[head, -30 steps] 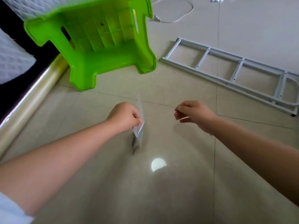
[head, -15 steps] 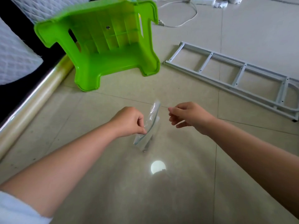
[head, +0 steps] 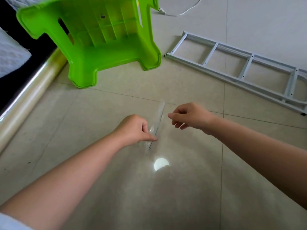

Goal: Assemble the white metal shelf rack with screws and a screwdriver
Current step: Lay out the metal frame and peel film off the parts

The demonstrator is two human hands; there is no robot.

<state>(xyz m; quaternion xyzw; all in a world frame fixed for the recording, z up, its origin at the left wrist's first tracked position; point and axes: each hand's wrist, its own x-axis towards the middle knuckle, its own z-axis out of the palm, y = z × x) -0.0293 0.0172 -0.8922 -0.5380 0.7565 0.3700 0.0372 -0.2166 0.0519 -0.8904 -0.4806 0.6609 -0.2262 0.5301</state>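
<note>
Pinching a clear bag in our left hand, its long axis pointing away from us; our right hand, fingers curled and empty, hovers just right of its top. The rack lies far right.

Overturned green stool, clear film roll, white cable
</note>
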